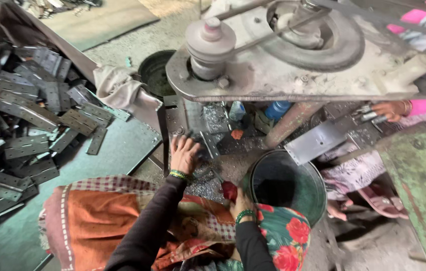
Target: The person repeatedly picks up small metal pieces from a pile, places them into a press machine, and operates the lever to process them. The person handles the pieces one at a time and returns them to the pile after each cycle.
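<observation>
My left hand (pixel 184 153) reaches forward under the grey drilling machine (pixel 293 60), fingers spread on a small metal plate (pixel 208 143) lying on the machine's shavings-covered table. My right hand (pixel 240 200) is lower, by the rim of a dark metal bucket (pixel 285 183), closed around a small red object (pixel 229 190). Both wrists wear green bangles and dark sleeves. An orange and checked cloth covers my lap.
A big pile of perforated metal hinge plates (pixel 27 125) lies on the green sheet at left. Another person's hand (pixel 391 109) in a pink sleeve holds metal pieces at right. A second dark bucket (pixel 155 73) stands behind; a green frame (pixel 418 185) is at right.
</observation>
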A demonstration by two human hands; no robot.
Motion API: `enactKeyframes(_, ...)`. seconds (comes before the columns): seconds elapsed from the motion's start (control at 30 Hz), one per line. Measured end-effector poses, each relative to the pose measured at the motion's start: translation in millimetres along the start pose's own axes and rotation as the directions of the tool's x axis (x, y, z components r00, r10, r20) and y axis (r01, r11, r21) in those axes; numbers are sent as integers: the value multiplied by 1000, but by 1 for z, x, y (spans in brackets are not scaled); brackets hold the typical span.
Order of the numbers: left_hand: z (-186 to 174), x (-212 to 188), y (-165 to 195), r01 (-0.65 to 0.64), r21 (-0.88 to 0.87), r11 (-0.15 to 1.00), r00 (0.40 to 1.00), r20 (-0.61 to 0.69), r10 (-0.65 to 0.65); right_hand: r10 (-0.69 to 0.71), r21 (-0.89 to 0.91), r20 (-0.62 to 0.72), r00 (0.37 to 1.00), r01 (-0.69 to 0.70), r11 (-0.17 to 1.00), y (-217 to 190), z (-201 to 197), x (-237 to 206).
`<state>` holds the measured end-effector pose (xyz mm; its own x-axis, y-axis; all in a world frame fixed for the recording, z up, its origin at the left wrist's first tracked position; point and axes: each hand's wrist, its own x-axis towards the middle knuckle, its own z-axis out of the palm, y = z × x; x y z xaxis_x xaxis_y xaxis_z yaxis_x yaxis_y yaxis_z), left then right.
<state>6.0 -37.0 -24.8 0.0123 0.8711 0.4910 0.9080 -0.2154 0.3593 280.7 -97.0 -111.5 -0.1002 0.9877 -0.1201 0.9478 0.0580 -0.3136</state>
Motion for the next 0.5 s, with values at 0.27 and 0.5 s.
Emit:
enactKeyframes(0.27,-45,71,4,264,-90,960,906,365,-215,130,-58,189,973,-121,991,0,5,4)
enactKeyframes(0.5,-32,50,50,234,60,970,946,215,-241,4,-79,63,998,1,997,8,9,6)
